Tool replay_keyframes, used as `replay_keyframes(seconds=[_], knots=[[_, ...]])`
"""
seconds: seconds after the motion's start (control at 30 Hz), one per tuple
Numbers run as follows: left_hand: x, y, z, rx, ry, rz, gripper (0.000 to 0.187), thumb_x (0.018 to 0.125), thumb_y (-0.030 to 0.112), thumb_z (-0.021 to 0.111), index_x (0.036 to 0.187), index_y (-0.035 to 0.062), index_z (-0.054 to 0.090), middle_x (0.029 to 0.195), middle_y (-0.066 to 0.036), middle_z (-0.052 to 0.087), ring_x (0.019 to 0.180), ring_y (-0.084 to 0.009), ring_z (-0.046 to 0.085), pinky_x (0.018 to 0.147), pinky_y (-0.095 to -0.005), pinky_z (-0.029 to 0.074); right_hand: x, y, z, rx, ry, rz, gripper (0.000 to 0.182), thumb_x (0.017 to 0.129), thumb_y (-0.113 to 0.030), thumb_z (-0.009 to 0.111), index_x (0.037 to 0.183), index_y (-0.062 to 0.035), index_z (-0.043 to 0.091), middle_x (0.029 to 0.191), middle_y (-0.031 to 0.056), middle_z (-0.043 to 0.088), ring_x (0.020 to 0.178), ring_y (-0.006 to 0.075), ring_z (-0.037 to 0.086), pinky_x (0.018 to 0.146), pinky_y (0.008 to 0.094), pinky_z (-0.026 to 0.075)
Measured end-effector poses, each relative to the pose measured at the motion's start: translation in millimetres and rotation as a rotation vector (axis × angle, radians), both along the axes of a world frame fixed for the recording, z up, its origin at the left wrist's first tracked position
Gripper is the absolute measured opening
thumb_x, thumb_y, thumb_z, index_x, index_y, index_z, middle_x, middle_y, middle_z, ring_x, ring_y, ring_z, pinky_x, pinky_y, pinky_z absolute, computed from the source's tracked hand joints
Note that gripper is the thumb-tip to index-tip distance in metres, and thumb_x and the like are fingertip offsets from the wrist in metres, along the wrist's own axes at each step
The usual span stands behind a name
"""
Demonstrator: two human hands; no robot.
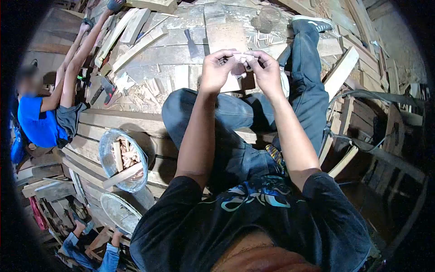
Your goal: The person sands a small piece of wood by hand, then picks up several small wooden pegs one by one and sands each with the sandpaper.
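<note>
Both hands are raised close together in front of my crossed legs. My left hand (217, 68) pinches one end of a small pale wood piece (242, 59), with thumb and forefinger pressed on it. Its other end lies between the thumb and forefinger of my right hand (265, 70). Fine detail of the piece is too small to tell. Beneath and beyond the hands lies a light board (225, 36). A flat dark tool with a handle (192, 45) rests on the floor to the left of the hands.
Wood scraps (145, 94) lie left of my knee. A bucket (106, 152) holds wood pieces, beside a second round container (118, 211). A person in blue (41, 115) sits at the left. Planks (342, 70) lie at the right.
</note>
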State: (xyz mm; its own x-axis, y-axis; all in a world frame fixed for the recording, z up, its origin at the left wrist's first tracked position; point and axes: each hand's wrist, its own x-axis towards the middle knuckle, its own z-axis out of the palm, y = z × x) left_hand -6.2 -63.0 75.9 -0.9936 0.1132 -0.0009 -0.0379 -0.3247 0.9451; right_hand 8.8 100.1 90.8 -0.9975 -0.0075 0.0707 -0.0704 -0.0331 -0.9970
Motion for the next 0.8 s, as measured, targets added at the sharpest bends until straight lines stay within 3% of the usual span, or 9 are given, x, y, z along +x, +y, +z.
replay_keyframes(seconds=[0.07, 0.1, 0.2, 0.33, 0.47, 0.5, 0.63, 0.73, 0.8], knots=[[1, -4, 0, 0.034, -0.006, 0.016, 0.010, 0.093, 0.003, 0.065, 0.100, -0.0022, 0.070, 0.090, -0.006, 0.070, 0.080, -0.0099, 0.064, 0.073, -0.0245, 0.051, 1, 4, -3, 0.015, 0.032, -0.019, 0.017, 0.096, -0.006, 0.061, 0.109, 0.0022, 0.067, 0.089, 0.0043, 0.070, 0.080, 0.0094, 0.064, 0.073, 0.0249, 0.052], [3, -2, 15, 0.016, -0.070, 0.131, 0.009, 0.094, 0.006, 0.065, 0.098, -0.0011, 0.070, 0.089, -0.004, 0.070, 0.078, -0.0092, 0.063, 0.072, -0.0237, 0.050, 2, 5, -3, 0.000, 0.029, -0.035, 0.017, 0.096, -0.006, 0.061, 0.109, 0.0022, 0.067, 0.090, 0.0043, 0.070, 0.081, 0.0095, 0.065, 0.074, 0.0249, 0.052], [-1, -13, 13, -0.051, -0.059, 0.195, 0.011, 0.095, 0.009, 0.064, 0.102, 0.0021, 0.071, 0.083, -0.002, 0.068, 0.069, -0.0047, 0.055, 0.056, -0.0202, 0.043, 4, 13, -2, 0.088, 0.045, -0.031, 0.016, 0.095, -0.006, 0.063, 0.107, 0.0017, 0.068, 0.093, 0.0053, 0.071, 0.085, 0.0095, 0.064, 0.078, 0.0243, 0.051], [1, -2, 6, -0.074, -0.036, 0.019, 0.014, 0.096, 0.009, 0.062, 0.105, 0.0016, 0.071, 0.087, -0.003, 0.069, 0.072, -0.0063, 0.057, 0.062, -0.0201, 0.046, 10, 13, -1, 0.220, 0.144, -0.061, 0.017, 0.091, -0.005, 0.065, 0.107, 0.0012, 0.068, 0.098, 0.0081, 0.071, 0.092, 0.0132, 0.065, 0.084, 0.0284, 0.051], [2, 8, -8, -0.123, 0.144, -0.090, 0.009, 0.095, 0.006, 0.065, 0.095, -0.0010, 0.069, 0.090, -0.003, 0.069, 0.082, -0.0090, 0.060, 0.076, -0.0237, 0.048, 11, 15, -6, 0.225, 0.201, -0.085, 0.018, 0.089, -0.003, 0.065, 0.106, 0.0010, 0.068, 0.100, 0.0084, 0.071, 0.094, 0.0146, 0.065, 0.085, 0.0298, 0.051], [0, 11, -8, -0.086, 0.166, -0.053, 0.010, 0.094, 0.008, 0.066, 0.100, 0.0003, 0.070, 0.087, -0.002, 0.068, 0.072, -0.0056, 0.059, 0.059, -0.0191, 0.045, 11, 18, -5, 0.221, 0.210, -0.088, 0.017, 0.089, -0.003, 0.064, 0.105, 0.0010, 0.068, 0.100, 0.0085, 0.071, 0.095, 0.0148, 0.065, 0.085, 0.0299, 0.051], [2, -1, 0, -0.046, -0.032, 0.017, 0.009, 0.095, 0.009, 0.066, 0.098, 0.0009, 0.069, 0.085, -0.001, 0.067, 0.069, -0.0045, 0.056, 0.057, -0.0183, 0.043, 14, 24, -1, 0.207, 0.121, -0.104, 0.017, 0.088, -0.001, 0.063, 0.104, 0.0016, 0.068, 0.100, 0.0092, 0.071, 0.096, 0.0154, 0.066, 0.088, 0.0291, 0.050], [0, 0, 1, -0.083, 0.062, 0.041, 0.011, 0.094, 0.010, 0.066, 0.100, 0.0007, 0.069, 0.085, -0.001, 0.067, 0.069, -0.0040, 0.055, 0.060, -0.0194, 0.044, 11, 24, -8, 0.257, 0.234, -0.086, 0.017, 0.087, 0.001, 0.063, 0.104, 0.0021, 0.067, 0.098, 0.0112, 0.070, 0.094, 0.0168, 0.067, 0.086, 0.0297, 0.051], [2, 5, -5, -0.239, 0.148, -0.021, 0.013, 0.093, 0.008, 0.067, 0.104, 0.0012, 0.070, 0.085, 0.000, 0.067, 0.070, -0.0045, 0.055, 0.063, -0.0213, 0.045, 12, 22, -13, 0.286, 0.241, -0.057, 0.017, 0.087, 0.001, 0.063, 0.103, 0.0019, 0.068, 0.098, 0.0121, 0.070, 0.094, 0.0177, 0.067, 0.085, 0.0305, 0.051]])
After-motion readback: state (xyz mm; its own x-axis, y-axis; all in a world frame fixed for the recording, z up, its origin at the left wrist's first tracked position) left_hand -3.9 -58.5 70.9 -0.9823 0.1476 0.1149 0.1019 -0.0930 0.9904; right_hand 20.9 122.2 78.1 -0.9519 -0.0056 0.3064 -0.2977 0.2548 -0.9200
